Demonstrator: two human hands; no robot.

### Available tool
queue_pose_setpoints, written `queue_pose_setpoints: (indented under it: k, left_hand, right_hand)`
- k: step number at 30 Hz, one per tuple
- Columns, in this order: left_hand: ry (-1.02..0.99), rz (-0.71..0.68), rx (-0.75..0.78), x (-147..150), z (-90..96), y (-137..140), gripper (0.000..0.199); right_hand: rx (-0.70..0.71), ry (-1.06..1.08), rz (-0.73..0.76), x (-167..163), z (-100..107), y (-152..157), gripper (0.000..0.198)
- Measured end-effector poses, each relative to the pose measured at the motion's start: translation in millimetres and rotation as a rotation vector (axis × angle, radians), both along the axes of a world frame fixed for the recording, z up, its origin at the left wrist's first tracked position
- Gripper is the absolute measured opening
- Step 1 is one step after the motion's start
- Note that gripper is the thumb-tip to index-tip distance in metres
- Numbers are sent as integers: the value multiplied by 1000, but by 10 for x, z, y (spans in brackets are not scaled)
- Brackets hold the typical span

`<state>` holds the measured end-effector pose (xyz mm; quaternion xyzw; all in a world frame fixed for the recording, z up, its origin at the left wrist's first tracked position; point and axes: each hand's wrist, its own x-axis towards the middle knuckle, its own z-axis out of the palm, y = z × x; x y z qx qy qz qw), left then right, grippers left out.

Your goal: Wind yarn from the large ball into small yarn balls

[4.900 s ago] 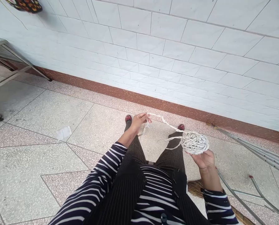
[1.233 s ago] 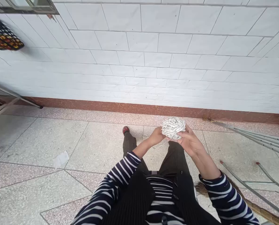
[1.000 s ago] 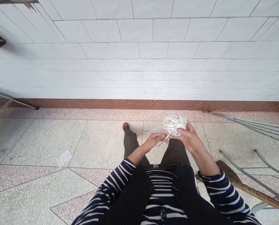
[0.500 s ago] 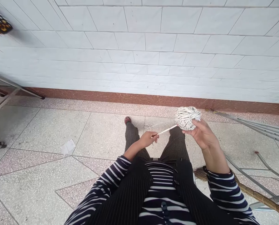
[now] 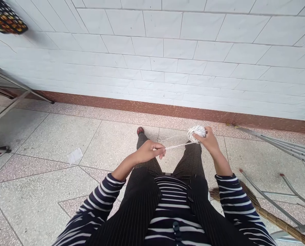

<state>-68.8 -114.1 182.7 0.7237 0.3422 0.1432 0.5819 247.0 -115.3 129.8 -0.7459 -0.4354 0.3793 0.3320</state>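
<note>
A ball of white cord (image 5: 195, 132) is gripped in my right hand (image 5: 209, 139), with the fingers behind it and the thumb on its near side. From the ball a strand of white cord (image 5: 178, 146) stretches left, fairly straight, to my left hand (image 5: 152, 151). That hand pinches the strand between thumb and fingers, above my left thigh. Thin loose loops of cord (image 5: 168, 138) show beyond the strand, between my knees.
A tiled wall (image 5: 168, 51) with a brown skirting (image 5: 152, 107) stands ahead. Metal-legged furniture (image 5: 22, 85) is at left, a white paper (image 5: 75, 155) on the floor. At right are a straw broom (image 5: 270, 216), a metal stool frame (image 5: 277, 194) and folded metal poles (image 5: 277, 139).
My right hand has turned the ball and brought it slightly left and nearer my other hand's level. My left hand has shifted a little left, still pinching the strand.
</note>
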Motion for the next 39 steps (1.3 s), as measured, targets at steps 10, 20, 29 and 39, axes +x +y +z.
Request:
queue_pose_setpoints:
  k: [10, 20, 29, 39]
  left_hand:
    - [127, 57, 600, 464, -73, 764, 31]
    - [179, 120, 341, 529, -1030, 539, 24]
    - [199, 136, 111, 515, -1274, 393, 26]
    - [30, -62, 243, 261, -630, -12, 25]
  right_hand:
    - [-79, 530, 335, -529, -114, -343, 68]
    - [121, 905, 231, -414, 158, -482, 72]
    - [459, 629, -5, -263, 744, -235, 70]
    - [211, -84, 17, -168, -56, -47, 66]
